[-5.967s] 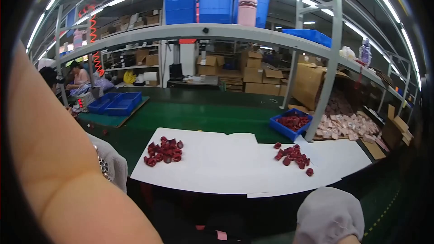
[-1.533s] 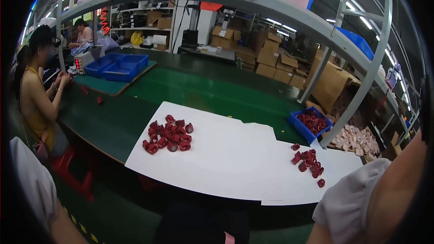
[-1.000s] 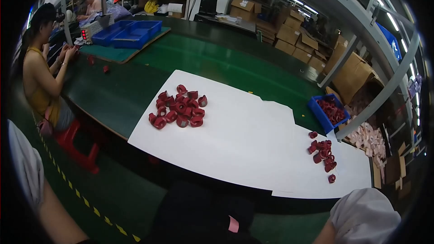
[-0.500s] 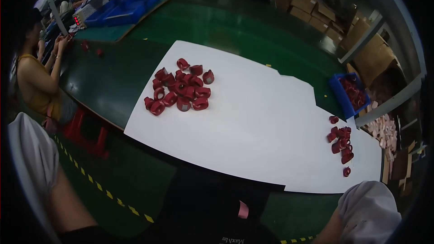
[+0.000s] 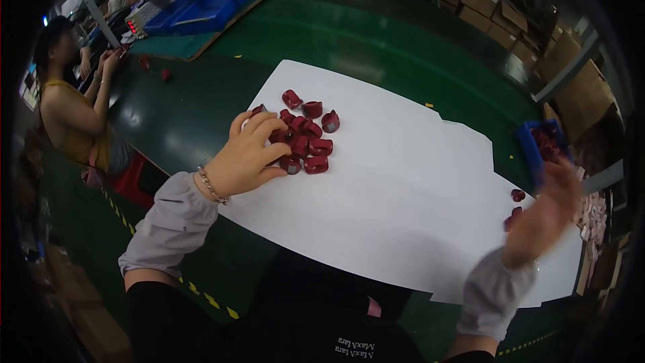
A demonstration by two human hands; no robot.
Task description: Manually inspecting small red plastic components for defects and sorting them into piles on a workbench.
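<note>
On a white sheet [image 5: 396,188] sits a pile of dark red rolled bands [image 5: 312,128], some with a small grey patch. My left hand [image 5: 248,151] reaches over the near left side of this pile, fingers apart and bent down at the bands, thumb spread toward its near edge. It hides part of the pile; no band shows lifted in it. At the right end of the sheet my right hand [image 5: 545,212], smeared by motion, is raised over a smaller group of red bands [image 5: 513,219], covering most of them. Its fingers cannot be made out.
Just beyond my right hand stands a blue bin [image 5: 531,146] of red pieces, beside a grey post [image 5: 571,67] and a heap of pale pink pieces [image 5: 594,218]. Blue trays [image 5: 201,10] lie at the far left. A co-worker [image 5: 74,107] sits at the left table edge.
Both my hands have come up from below into view, the left to the large pile, the right to the small group. The whole view has shifted slightly.
</note>
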